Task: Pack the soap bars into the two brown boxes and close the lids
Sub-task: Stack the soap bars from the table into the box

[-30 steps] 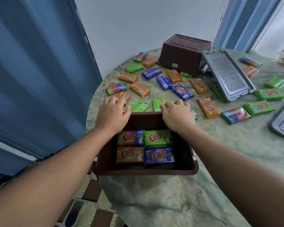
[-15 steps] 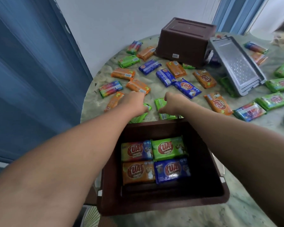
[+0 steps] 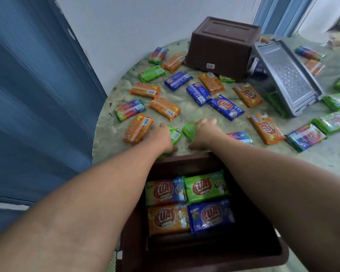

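An open brown box (image 3: 263, 244) sits at the table's near edge with several wrapped soap bars (image 3: 206, 186) laid flat inside. Just beyond its far rim, my left hand (image 3: 160, 137) closes over a green soap bar (image 3: 176, 135) lying on the table. My right hand (image 3: 205, 132) closes over another green soap bar (image 3: 188, 130) beside it. Many more orange, blue, green and rainbow bars, such as an orange one (image 3: 164, 107), lie scattered across the table. The second brown box (image 3: 222, 46) stands upside down at the back.
A grey lid (image 3: 287, 79) leans against the upturned box on the right. The round marble table (image 3: 322, 158) ends at the left next to a blue curtain (image 3: 37, 95). A white wall stands behind.
Both hands left the near box's far rim and reached forward onto the two green bars just past it. The view moved closer, so the box now sits lower and larger.
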